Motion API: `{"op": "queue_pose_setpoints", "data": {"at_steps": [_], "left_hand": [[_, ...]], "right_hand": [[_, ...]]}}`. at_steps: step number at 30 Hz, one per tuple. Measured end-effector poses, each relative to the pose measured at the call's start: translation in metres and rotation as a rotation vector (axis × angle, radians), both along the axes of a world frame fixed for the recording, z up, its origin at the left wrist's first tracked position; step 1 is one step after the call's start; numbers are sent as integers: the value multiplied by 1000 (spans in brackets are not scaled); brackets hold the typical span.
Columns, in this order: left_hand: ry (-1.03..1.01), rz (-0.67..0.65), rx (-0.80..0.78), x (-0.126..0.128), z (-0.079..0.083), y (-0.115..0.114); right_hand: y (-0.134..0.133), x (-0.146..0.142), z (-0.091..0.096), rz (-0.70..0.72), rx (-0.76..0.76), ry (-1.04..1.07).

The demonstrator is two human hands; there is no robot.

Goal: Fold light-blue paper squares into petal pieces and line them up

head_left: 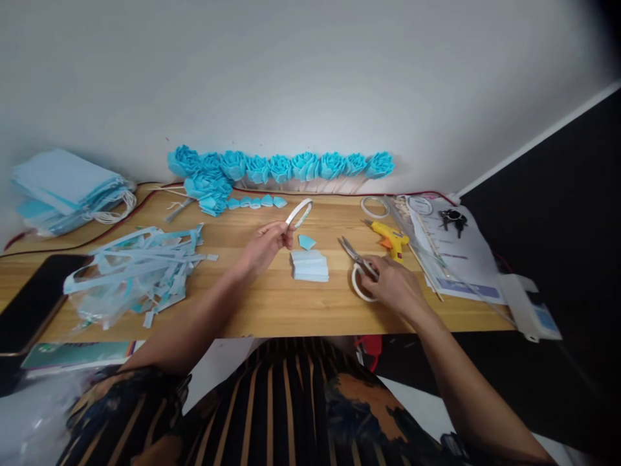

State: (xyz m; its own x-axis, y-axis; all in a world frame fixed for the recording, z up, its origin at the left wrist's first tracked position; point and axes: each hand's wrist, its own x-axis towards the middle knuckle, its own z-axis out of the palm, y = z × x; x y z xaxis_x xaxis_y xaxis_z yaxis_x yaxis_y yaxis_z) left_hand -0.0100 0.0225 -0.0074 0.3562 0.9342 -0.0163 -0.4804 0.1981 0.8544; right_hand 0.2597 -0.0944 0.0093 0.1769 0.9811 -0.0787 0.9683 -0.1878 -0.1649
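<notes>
My left hand [266, 246] is raised over the wooden table [272, 310], its fingers pinched on a short white strip of tape [299, 212]. My right hand [394, 285] rests on the table, closed around a pair of scissors [353, 254] whose blades point up and left; a white tape roll [359, 285] lies under that hand. Between the hands sits a small stack of light blue paper squares [310, 265], with a folded blue petal [306, 242] just behind it.
A row of blue paper roses [291, 166] lines the wall, small petals [255, 202] in front. Blue paper scraps [140, 268] pile at left, a dark phone [33, 298] and blue sheets [63, 184] farther left. A yellow glue gun [391, 236], another tape ring [373, 207], and papers [456, 255] lie right.
</notes>
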Motion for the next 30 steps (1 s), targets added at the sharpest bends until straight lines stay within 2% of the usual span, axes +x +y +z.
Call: {"op": "queue_pose_setpoints", "data": {"at_steps": [2,6,8,10,13,16,21,25,30], "left_hand": [[4,13,6,0,1,-1],[-19,13,29,0,2,-1],[-31,14,35,0,2,-1],[-42,17,30,0,2,-1],[-70,7,19,0,1,-1],[-97,-30,25,0,-1,-1],[-92,-101,42,0,-5,-2],[-79,-161,56,-1,-5,-2],[-50,-222,69,-1,0,-5]], "right_hand": [[-1,4,4,-33,38,286],[-7,9,15,-106,119,999],[-11,4,18,-119,90,1229],[-16,-5,18,-63,-8,1356],[-22,-20,14,73,-148,1460],[-21,-29,12,159,-164,1529],[-7,-36,22,327,-231,1393],[7,-44,29,389,-310,1331],[20,-46,25,417,-372,1357]]}}
